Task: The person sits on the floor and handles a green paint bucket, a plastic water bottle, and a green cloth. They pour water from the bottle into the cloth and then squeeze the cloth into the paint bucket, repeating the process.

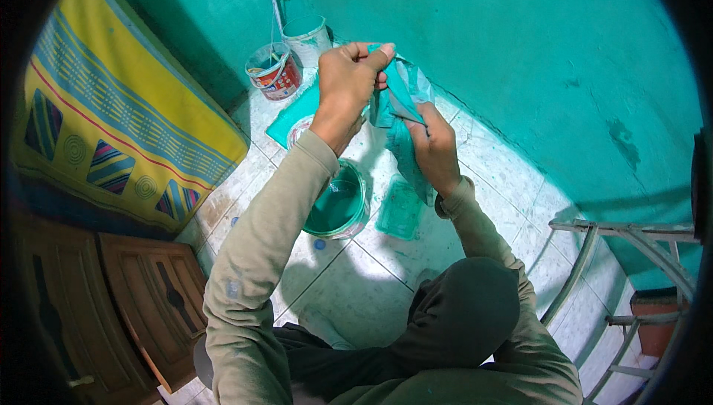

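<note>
My left hand point(353, 76) is raised and pinches the top edge of a teal paint-stained cloth point(401, 96). My right hand point(434, 146) grips the same cloth lower down, so it hangs stretched between both hands. Below them on the tiled floor point(371, 286) stands an open bucket of teal paint point(338, 204), and beside it lies a green paint tray point(401, 210).
A small paint can point(273, 70) and a white bucket point(307, 36) stand by the teal wall point(520, 56), with a teal sheet point(293, 117) on the floor. A yellow patterned cloth point(119, 108) and wooden doors point(141, 301) are at left. A metal ladder frame point(631, 271) stands at right.
</note>
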Demonstrator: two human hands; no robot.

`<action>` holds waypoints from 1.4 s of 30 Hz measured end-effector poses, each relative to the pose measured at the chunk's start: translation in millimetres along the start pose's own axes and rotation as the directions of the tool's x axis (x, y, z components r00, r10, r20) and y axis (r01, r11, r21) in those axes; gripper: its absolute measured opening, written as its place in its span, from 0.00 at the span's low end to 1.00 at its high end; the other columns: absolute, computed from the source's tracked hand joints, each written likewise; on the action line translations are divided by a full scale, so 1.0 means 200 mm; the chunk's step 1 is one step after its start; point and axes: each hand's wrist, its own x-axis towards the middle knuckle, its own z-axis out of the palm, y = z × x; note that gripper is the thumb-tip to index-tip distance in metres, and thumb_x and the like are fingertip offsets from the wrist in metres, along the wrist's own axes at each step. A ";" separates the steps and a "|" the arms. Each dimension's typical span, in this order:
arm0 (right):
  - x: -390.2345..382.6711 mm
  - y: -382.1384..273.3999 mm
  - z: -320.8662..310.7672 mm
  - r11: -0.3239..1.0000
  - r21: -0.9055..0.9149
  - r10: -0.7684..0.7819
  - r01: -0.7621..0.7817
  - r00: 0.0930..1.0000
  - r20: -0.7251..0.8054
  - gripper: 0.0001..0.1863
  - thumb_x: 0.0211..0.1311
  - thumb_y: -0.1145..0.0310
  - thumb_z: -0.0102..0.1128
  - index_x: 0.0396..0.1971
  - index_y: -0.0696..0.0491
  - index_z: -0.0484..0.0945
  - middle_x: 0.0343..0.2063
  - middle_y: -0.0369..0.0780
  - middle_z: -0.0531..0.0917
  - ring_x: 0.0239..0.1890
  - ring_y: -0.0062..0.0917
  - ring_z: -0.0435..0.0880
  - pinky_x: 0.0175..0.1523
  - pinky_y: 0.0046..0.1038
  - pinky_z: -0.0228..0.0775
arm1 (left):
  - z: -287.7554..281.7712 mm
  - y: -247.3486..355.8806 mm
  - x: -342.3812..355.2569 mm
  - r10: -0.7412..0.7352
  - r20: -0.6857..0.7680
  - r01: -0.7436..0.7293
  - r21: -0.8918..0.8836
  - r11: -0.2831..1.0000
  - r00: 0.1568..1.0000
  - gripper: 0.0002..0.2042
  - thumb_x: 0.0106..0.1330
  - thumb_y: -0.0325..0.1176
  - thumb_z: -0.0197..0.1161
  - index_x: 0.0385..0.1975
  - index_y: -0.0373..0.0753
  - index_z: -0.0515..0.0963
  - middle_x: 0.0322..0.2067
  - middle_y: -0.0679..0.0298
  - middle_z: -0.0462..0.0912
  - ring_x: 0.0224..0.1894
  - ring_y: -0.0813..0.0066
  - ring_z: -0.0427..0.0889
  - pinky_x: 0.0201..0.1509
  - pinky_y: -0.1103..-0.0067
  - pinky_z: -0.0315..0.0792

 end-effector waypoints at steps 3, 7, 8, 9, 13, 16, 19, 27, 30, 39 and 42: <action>0.00 0.02 0.02 0.998 0.049 -0.036 0.036 0.999 -0.012 0.07 0.61 0.75 0.50 0.37 0.60 0.74 0.25 0.46 0.78 0.30 0.34 0.80 0.38 0.28 0.69 | -0.01 -0.01 0.01 -0.009 0.026 0.008 0.034 0.999 1.000 0.09 0.61 0.31 0.67 0.32 0.32 0.79 0.25 0.69 0.79 0.24 0.83 0.74 0.29 0.84 0.70; 0.01 0.02 0.00 0.976 0.029 0.212 -0.217 0.969 0.124 0.06 0.62 0.74 0.51 0.36 0.60 0.75 0.25 0.45 0.79 0.31 0.28 0.80 0.38 0.27 0.69 | -0.04 -0.04 0.01 -0.021 -0.008 0.021 0.018 1.000 1.000 0.09 0.61 0.32 0.67 0.31 0.32 0.79 0.25 0.68 0.79 0.24 0.84 0.73 0.29 0.84 0.70; 0.02 -0.02 0.00 0.963 -0.020 0.268 -0.268 0.950 0.158 0.06 0.62 0.74 0.51 0.35 0.60 0.75 0.25 0.44 0.79 0.32 0.26 0.80 0.39 0.27 0.69 | -0.06 -0.04 0.01 -0.018 -0.017 0.018 0.024 1.000 1.000 0.09 0.60 0.32 0.68 0.31 0.33 0.79 0.24 0.68 0.78 0.24 0.84 0.73 0.29 0.84 0.70; 0.02 -0.04 -0.01 0.980 -0.064 0.198 -0.189 0.962 0.190 0.07 0.62 0.73 0.52 0.37 0.59 0.74 0.26 0.44 0.79 0.32 0.27 0.80 0.39 0.27 0.70 | -0.07 -0.03 0.00 -0.014 -0.023 0.015 0.024 1.000 1.000 0.09 0.60 0.32 0.68 0.30 0.33 0.79 0.24 0.69 0.78 0.23 0.84 0.73 0.29 0.84 0.70; -0.10 -0.12 -0.04 0.978 0.041 0.192 -0.205 0.960 0.206 0.15 0.58 0.69 0.59 0.44 0.57 0.70 0.31 0.45 0.80 0.30 0.41 0.81 0.36 0.33 0.73 | -0.07 0.01 -0.02 -0.030 -0.011 0.029 -0.086 0.996 0.999 0.08 0.60 0.33 0.68 0.29 0.34 0.78 0.24 0.69 0.77 0.23 0.83 0.74 0.30 0.84 0.71; -0.21 -0.08 0.05 0.986 -0.127 0.116 -0.104 0.989 0.093 0.24 0.55 0.67 0.63 0.50 0.56 0.65 0.32 0.44 0.79 0.30 0.48 0.80 0.36 0.38 0.74 | -0.05 0.08 -0.05 -0.017 -0.004 0.017 -0.137 0.990 1.000 0.09 0.61 0.33 0.67 0.30 0.34 0.77 0.25 0.69 0.77 0.24 0.83 0.74 0.31 0.83 0.73; -0.23 0.07 0.13 0.967 -0.238 0.102 -0.095 0.995 0.019 0.17 0.55 0.72 0.61 0.45 0.58 0.70 0.28 0.48 0.79 0.34 0.49 0.80 0.39 0.39 0.72 | -0.04 0.13 -0.04 0.050 -0.012 -0.051 -0.159 0.986 0.999 0.10 0.60 0.30 0.67 0.32 0.28 0.77 0.22 0.65 0.78 0.21 0.82 0.74 0.25 0.84 0.71; -0.02 0.11 0.01 0.966 -0.097 0.252 -0.241 0.958 0.135 0.08 0.57 0.73 0.55 0.36 0.58 0.75 0.26 0.54 0.77 0.28 0.46 0.80 0.30 0.35 0.68 | -0.15 0.15 0.14 0.069 -0.092 -0.082 -0.147 0.986 0.993 0.08 0.59 0.29 0.67 0.29 0.32 0.77 0.22 0.65 0.78 0.22 0.81 0.74 0.27 0.83 0.73; -0.07 0.08 0.02 0.965 0.093 0.239 -0.247 0.967 0.087 0.08 0.57 0.73 0.55 0.37 0.58 0.76 0.25 0.52 0.78 0.27 0.40 0.80 0.32 0.32 0.69 | -0.13 0.17 0.12 0.065 -0.040 -0.070 -0.136 0.988 0.997 0.09 0.60 0.32 0.68 0.32 0.34 0.78 0.22 0.69 0.77 0.23 0.83 0.74 0.30 0.84 0.73; -0.13 0.13 0.02 0.961 -0.017 0.270 -0.275 0.929 0.253 0.10 0.60 0.70 0.55 0.40 0.57 0.77 0.30 0.40 0.80 0.32 0.24 0.79 0.38 0.27 0.70 | -0.17 0.08 0.10 0.065 -0.003 -0.065 -0.041 0.997 0.998 0.09 0.59 0.33 0.69 0.29 0.34 0.79 0.24 0.69 0.78 0.23 0.84 0.74 0.30 0.85 0.72; -0.21 0.13 -0.16 0.844 0.229 0.287 -0.484 0.770 0.570 0.20 0.63 0.60 0.53 0.51 0.55 0.72 0.46 0.46 0.78 0.46 0.31 0.78 0.48 0.31 0.70 | -0.16 0.13 0.05 0.035 0.078 -0.038 0.036 0.999 0.996 0.09 0.59 0.34 0.69 0.30 0.34 0.79 0.24 0.69 0.78 0.23 0.84 0.72 0.30 0.85 0.69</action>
